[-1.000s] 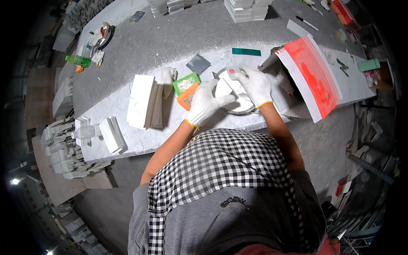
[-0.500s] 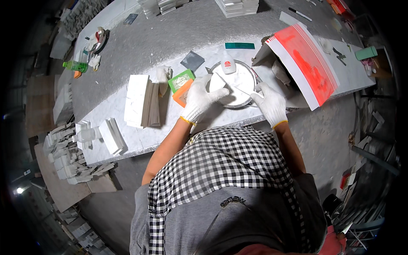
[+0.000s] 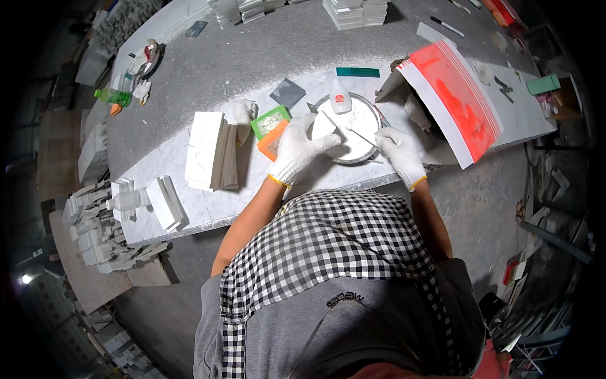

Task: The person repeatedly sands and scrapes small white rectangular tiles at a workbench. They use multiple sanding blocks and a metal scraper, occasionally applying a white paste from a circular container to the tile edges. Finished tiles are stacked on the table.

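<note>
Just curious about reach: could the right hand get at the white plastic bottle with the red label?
Probably yes: the white-gloved right hand is near, with nothing tall between it and the bottle, though the thin tool it holds may hinder grasping.

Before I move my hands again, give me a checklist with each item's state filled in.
1. Left hand gripping the white piece: ok, held over the round dish.
2. Right hand gripping the thin tool: ok, it points into the dish.
3. Gloves on: ok, both hands.
4. Tool tip apart from the white piece: cannot tell, they are too close in this view.
5. Small bottle steady: cannot tell, though it overlaps the dish's far side.
6. Clear space left of the left hand: not ok, the orange block is right beside it.
</note>
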### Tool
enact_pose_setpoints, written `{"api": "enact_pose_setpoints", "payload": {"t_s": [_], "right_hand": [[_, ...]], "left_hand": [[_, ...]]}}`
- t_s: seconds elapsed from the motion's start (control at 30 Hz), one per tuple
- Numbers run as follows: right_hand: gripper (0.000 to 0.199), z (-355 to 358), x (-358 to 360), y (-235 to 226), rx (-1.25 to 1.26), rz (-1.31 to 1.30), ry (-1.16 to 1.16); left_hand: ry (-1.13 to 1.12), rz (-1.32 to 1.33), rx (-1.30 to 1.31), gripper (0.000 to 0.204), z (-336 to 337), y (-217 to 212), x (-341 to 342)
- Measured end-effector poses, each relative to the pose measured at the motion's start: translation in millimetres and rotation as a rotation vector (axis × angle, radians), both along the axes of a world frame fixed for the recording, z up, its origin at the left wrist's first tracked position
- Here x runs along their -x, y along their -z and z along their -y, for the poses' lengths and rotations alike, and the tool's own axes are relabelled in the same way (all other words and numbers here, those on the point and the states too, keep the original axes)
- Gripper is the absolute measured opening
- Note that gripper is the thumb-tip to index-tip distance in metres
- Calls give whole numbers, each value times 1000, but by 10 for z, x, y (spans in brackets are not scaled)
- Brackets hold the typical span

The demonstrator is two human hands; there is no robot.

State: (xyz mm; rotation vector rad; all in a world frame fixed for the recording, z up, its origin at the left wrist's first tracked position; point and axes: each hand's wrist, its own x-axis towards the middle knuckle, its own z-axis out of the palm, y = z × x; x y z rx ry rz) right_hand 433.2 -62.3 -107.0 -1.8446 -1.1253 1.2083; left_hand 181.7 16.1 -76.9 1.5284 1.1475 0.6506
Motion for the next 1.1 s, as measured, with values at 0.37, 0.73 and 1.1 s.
{"api": "enact_pose_setpoints", "payload": {"t_s": [0.37,0.73,1.1], "right_hand": [[25,72,188,-440,-71,-330,-17],[22,17,279,-374,-194,-217,-34],[23,25,288,-383,-183,-217,-1]], "left_hand": [[3,5,63,48,-9,-57,11],[13,-39,34,59,-21,-33,17],[25,35,130,64,-28,18,24]]}}
